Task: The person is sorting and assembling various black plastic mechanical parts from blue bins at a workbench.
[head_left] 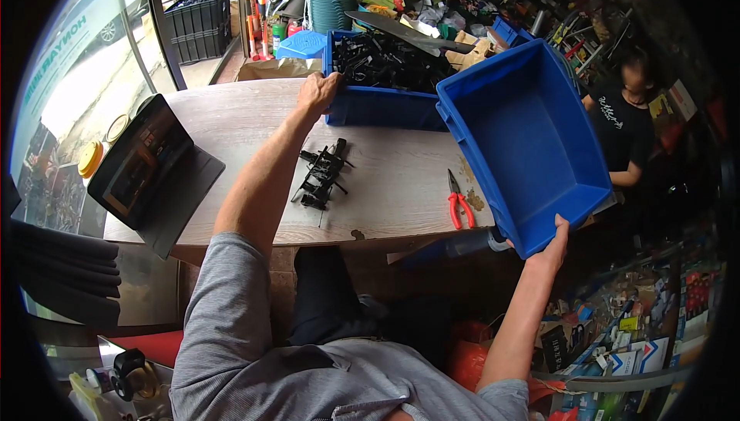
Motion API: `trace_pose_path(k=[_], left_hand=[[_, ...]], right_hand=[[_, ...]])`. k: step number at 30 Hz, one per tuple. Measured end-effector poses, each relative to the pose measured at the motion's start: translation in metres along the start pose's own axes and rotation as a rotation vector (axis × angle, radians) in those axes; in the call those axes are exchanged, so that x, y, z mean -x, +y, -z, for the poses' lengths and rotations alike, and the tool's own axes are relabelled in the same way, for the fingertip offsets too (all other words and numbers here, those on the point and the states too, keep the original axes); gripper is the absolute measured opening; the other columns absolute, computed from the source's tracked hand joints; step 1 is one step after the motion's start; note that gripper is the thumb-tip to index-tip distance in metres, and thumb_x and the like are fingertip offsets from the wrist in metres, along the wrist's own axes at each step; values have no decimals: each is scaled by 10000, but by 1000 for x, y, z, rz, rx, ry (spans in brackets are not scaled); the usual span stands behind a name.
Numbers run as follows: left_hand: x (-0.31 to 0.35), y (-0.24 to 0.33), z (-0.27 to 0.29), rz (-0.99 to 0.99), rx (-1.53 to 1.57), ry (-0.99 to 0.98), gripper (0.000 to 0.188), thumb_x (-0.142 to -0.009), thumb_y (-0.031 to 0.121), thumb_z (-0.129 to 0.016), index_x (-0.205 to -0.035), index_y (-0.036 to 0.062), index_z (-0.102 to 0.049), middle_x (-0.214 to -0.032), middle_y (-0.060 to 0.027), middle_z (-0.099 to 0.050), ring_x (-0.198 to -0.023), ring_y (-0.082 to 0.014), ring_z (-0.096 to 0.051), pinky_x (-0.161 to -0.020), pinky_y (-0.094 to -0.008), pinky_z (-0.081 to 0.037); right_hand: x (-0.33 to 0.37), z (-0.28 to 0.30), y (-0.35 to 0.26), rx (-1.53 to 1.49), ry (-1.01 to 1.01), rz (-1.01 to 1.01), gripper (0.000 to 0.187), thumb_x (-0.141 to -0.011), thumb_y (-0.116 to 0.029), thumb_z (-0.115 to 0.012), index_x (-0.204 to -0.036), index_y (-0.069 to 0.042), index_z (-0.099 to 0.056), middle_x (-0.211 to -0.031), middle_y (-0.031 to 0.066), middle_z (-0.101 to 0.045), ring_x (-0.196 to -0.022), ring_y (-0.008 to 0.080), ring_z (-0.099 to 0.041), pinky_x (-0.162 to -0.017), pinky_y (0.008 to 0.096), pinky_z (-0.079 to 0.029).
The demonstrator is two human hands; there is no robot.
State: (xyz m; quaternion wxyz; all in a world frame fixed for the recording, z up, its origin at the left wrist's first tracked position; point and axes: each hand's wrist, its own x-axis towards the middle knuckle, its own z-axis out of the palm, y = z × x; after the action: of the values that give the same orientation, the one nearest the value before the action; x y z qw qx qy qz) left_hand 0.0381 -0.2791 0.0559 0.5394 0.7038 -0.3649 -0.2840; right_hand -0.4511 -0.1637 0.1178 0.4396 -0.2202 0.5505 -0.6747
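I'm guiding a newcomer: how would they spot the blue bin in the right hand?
Find the pale table; at its far edge stands a blue container of black parts, with the left hand at its corner. To its right, the right hand grips the near end of the blue bin. Unlike that container, it is tilted and shows a bare inside.

The heaped black parts — individually — are too small to tell.

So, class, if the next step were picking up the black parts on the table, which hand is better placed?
Probably the left hand: it touches the filled blue bin, and the black parts lie close by. The right hand is farther off, holding up the empty blue bin.
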Motion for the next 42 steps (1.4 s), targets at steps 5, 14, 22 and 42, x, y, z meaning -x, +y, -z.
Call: trace_pose_path(k=[5,14,22,42], left_hand=[[-12,-12,1,-175,-305,43,626,-884,474,-428,-920,-120,-622,-967,-370,-643,-942,-490,-653,-882,-497,-499],[-4,-8,16,-216,-523,159,606,-900,450,-386,-935,-86,-667,-1015,-378,-632,-1030,-515,-612,-919,-541,-473],[-11,-23,57,-231,-484,241,604,-907,445,-376,-919,-89,-656,-992,-381,-631,-1006,-514,-618,-910,-546,-471],[-13,-51,153,-85,-488,305,572,-916,477,-393,-976,-35,-642,-772,-242,-682,-774,-366,-703,-819,-466,-499]], right_hand=[[0,6,5,-23,-4,20,699,-758,-353,-681,-1335,8,-517,-1224,217,-604,-1007,383,-649,-648,563,-549],[6,9,6,-3,32,20,698,-757,-354,-680,-1335,1,-515,-1230,210,-602,-1009,378,-648,-629,564,-546],[8,5,3,15,53,2,702,-756,-355,-682,-1339,-2,-511,-1226,209,-602,-995,387,-650,-607,549,-547],[-34,19,36,-11,-109,-62,717,-766,-422,-674,-1392,-131,-481,-1316,153,-557,-1084,384,-602,-632,642,-514]])
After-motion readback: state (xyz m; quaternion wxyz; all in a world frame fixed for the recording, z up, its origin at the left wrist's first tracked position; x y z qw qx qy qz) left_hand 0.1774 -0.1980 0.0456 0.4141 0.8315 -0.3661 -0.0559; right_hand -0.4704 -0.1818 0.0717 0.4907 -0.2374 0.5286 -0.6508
